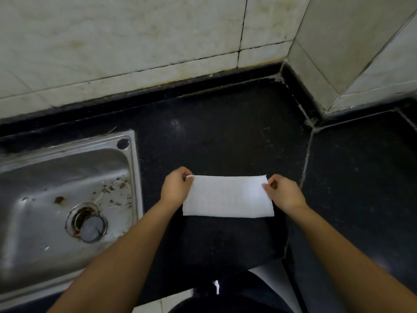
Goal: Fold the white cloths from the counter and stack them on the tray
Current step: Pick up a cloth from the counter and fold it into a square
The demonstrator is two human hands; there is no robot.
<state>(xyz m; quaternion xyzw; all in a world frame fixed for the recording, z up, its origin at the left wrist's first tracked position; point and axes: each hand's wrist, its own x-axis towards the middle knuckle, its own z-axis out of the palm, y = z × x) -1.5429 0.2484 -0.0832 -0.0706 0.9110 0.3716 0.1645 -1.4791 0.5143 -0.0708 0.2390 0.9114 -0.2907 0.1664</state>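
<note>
A white cloth (pixel 228 196), folded into a wide rectangle, hangs over the black counter (pixel 225 132) in front of me. My left hand (pixel 177 187) pinches its upper left corner between thumb and fingers. My right hand (pixel 284 193) pinches the upper right corner the same way. The cloth is stretched flat between both hands, its lower edge level. No tray is in view.
A steel sink (pixel 67 199) with a drain plug (pixel 91 229) and bits of debris lies to the left. Tiled walls (pixel 135 41) close the back and the right corner. A grouted seam (pixel 304 172) splits the counter to the right of the cloth.
</note>
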